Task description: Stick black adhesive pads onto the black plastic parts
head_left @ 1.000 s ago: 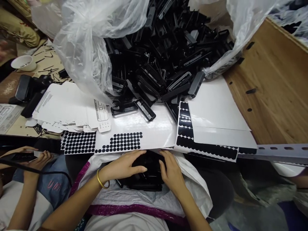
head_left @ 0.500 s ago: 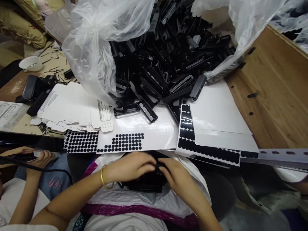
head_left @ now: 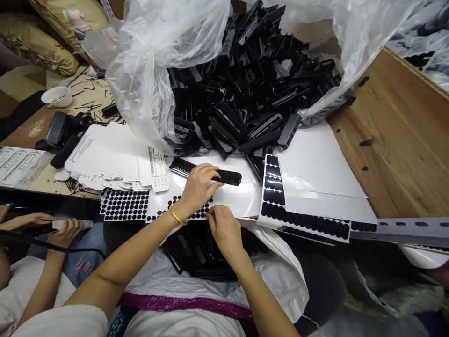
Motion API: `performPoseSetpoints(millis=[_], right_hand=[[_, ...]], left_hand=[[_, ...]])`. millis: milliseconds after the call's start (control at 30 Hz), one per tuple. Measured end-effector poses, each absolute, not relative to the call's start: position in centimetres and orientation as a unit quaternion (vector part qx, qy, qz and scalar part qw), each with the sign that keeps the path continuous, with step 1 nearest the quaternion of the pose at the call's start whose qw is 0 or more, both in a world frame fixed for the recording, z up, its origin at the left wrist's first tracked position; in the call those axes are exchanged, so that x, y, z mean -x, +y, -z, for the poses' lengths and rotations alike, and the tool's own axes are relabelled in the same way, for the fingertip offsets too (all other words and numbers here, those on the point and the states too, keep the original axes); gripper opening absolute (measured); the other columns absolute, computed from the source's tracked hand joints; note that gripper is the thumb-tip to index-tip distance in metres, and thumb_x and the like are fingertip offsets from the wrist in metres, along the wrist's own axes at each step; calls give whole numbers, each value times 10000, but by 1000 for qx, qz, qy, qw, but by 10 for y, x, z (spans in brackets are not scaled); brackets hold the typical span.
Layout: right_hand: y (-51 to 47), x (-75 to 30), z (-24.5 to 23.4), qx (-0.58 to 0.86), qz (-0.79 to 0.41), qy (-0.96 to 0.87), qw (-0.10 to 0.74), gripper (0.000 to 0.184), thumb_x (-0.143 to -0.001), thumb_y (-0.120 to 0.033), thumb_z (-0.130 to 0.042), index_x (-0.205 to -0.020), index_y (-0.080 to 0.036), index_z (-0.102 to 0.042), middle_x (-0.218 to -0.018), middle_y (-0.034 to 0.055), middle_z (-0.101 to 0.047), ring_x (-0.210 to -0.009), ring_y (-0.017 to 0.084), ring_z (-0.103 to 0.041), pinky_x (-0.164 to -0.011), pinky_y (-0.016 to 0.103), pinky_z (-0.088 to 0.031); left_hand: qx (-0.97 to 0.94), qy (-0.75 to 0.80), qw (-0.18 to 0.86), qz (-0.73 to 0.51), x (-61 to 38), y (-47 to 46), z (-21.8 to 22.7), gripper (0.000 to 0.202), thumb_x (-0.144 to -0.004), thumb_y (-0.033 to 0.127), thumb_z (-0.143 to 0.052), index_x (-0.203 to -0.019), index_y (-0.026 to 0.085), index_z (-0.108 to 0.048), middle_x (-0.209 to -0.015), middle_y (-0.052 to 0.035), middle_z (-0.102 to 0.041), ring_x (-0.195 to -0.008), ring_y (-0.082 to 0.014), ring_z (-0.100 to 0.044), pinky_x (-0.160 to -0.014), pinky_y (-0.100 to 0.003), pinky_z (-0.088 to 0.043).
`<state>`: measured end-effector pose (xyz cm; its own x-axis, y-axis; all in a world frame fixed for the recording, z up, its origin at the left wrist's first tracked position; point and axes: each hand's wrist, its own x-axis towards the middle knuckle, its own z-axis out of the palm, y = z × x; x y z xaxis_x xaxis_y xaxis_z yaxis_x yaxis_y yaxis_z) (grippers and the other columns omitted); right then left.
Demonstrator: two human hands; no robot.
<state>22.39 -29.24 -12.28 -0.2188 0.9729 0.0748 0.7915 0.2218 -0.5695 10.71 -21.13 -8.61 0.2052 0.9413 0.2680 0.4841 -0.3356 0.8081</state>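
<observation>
My left hand [head_left: 200, 187] is closed around a long black plastic part [head_left: 229, 177], held slantwise above the white backing sheet [head_left: 238, 201]. Both ends of the part stick out past my fingers. Round black stickers [head_left: 126, 206] lie in rows along the near edge of the sheets, and my left wrist covers some of them. My right hand [head_left: 224, 231] is at that edge, fingertips pinched together against the last stickers of the rows. Whatever is between those fingertips is too small to make out. Below, an open white bag [head_left: 280, 262] on my lap contains more black parts [head_left: 196, 252].
A large heap of black parts [head_left: 242, 93] spills from a clear plastic bag [head_left: 140, 70]. White printed cards [head_left: 105, 154] are stacked at left, near a small white bowl [head_left: 58, 97]. A wooden board [head_left: 403, 140] rises at right. Another person's hand [head_left: 66, 231] is at lower left.
Both hands have come up from the lap bag to the sticker sheet. The left now carries a long black part; the right has moved to the stickers. A loose part on the sheet is gone from view.
</observation>
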Motion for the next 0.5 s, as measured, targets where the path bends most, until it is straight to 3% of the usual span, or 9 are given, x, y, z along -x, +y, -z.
performPoseSetpoints(millis=[133,267,367,500], right_hand=[[-296,-242,109,559,-393,-673,284,133,-836,-223,-483,-706,-207,-505,-634,-13,-529,-586,138,-485,-556,252,-395],[-308,-257,95,554,-516,-504,417,181,-841,-333,-492,-715,-205,-477,-617,-40,-475,-557,109,-458,-546,227,-394],[-315,-259,92,560,-531,-447,453,194,-829,-362,-517,-727,-200,-483,-656,-26,-493,-612,119,-492,-593,239,-422],[-319,-256,97,585,-500,-465,437,203,-828,-371,-522,-725,-197,-495,-646,-29,-473,-599,116,-460,-574,236,-408]], left_hand=[[-501,512,515,-470,-110,-247,82,218,-777,378,-610,-872,182,-623,-1017,-67,-653,-1005,-237,-584,-910,-384,-422],[-272,429,747,-428,-120,-276,94,299,-796,416,-594,-977,178,-600,-997,-68,-662,-914,-193,-629,-834,-341,-474],[-225,410,790,-396,-128,-291,101,273,-802,398,-597,-954,172,-623,-1000,-73,-673,-927,-180,-623,-837,-314,-475],[-228,420,783,-398,-134,-298,105,285,-775,410,-630,-931,173,-652,-949,-50,-684,-943,-178,-614,-865,-300,-453]])
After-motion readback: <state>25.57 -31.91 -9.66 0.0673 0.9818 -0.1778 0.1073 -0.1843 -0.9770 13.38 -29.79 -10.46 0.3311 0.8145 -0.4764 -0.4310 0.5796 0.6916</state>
